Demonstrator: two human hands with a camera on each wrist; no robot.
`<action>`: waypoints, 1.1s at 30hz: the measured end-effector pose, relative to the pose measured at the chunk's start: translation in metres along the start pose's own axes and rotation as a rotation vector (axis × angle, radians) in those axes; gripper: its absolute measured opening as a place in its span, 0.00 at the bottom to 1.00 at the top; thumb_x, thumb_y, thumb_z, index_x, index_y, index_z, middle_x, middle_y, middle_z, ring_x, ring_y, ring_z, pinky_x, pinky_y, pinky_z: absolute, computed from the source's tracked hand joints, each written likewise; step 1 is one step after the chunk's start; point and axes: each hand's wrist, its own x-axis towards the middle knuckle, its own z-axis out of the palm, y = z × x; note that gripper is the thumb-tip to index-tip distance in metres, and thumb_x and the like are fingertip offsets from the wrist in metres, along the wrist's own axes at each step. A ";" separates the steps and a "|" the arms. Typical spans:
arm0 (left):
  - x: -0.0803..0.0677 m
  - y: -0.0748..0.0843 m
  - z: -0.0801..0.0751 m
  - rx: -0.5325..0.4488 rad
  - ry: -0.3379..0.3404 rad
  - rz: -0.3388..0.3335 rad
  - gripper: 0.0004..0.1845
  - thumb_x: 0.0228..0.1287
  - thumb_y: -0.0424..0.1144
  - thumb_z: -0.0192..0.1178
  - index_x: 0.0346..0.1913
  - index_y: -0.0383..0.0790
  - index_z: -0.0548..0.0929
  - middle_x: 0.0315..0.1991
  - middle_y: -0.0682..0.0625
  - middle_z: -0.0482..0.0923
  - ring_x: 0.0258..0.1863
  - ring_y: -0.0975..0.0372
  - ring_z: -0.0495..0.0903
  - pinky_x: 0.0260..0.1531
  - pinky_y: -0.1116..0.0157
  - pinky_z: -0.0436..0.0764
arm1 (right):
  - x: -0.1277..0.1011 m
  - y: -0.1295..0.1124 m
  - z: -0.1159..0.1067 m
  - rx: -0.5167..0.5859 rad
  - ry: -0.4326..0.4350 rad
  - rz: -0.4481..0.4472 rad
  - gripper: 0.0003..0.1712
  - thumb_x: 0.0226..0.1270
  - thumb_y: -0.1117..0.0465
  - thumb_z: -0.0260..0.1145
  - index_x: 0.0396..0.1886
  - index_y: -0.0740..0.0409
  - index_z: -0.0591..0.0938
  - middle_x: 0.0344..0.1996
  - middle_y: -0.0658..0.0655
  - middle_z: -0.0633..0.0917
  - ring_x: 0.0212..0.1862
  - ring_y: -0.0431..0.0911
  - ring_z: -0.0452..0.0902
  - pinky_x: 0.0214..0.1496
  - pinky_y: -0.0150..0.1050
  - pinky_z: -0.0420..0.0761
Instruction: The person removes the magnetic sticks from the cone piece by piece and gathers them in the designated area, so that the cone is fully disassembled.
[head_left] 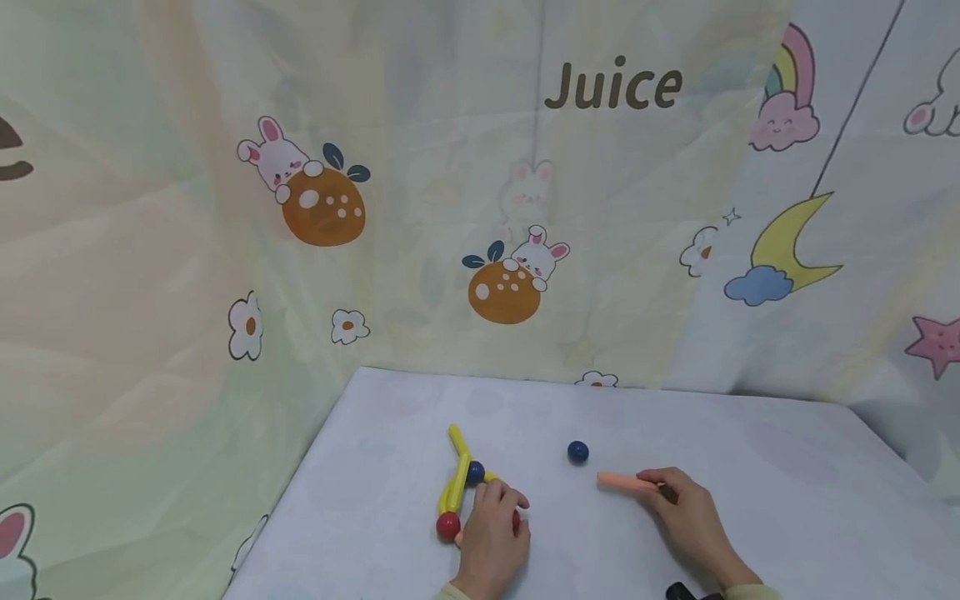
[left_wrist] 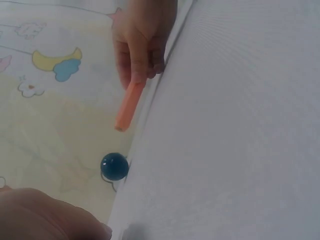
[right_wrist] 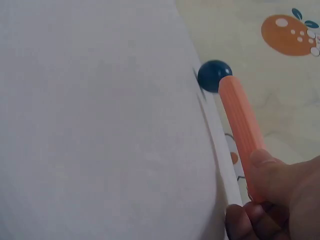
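A pale worktop [head_left: 750, 467] stands before a cartoon curtain [head_left: 225, 250]. Low in the frame, the right hand [head_left: 686, 512] pinches an orange stick [head_left: 622, 481], aimed at a loose blue ball [head_left: 577, 452]. The left hand [head_left: 491, 533], fingers curled, rests on the yellow sticks [head_left: 457, 475], probably steadying them; its grip is unclear.

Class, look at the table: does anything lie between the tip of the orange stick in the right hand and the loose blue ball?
Nothing visible does. The right hand pinches the orange stick, whose free end points toward the loose blue ball; only bare table shows between them in the head view. The yellow-stick cluster lies off by the left hand.
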 end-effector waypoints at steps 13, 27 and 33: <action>0.000 0.000 -0.001 0.009 -0.027 0.059 0.09 0.54 0.36 0.71 0.34 0.54 0.83 0.36 0.61 0.71 0.42 0.65 0.67 0.41 0.68 0.76 | 0.044 0.032 -0.012 -0.072 -0.006 -0.024 0.17 0.69 0.57 0.64 0.53 0.60 0.83 0.50 0.65 0.83 0.53 0.60 0.76 0.50 0.58 0.76; 0.000 0.002 -0.001 0.000 0.006 0.041 0.10 0.53 0.38 0.73 0.36 0.53 0.83 0.39 0.60 0.73 0.41 0.65 0.68 0.39 0.69 0.76 | 0.053 0.034 -0.014 -0.131 -0.050 0.049 0.23 0.70 0.54 0.63 0.58 0.64 0.78 0.47 0.67 0.79 0.41 0.54 0.74 0.37 0.47 0.74; -0.001 0.002 -0.002 -0.052 -0.008 0.042 0.12 0.53 0.42 0.74 0.40 0.52 0.83 0.42 0.60 0.72 0.43 0.66 0.70 0.44 0.69 0.80 | 0.030 0.007 0.014 -0.098 0.177 0.137 0.17 0.67 0.60 0.63 0.53 0.63 0.80 0.46 0.63 0.76 0.39 0.52 0.71 0.35 0.44 0.71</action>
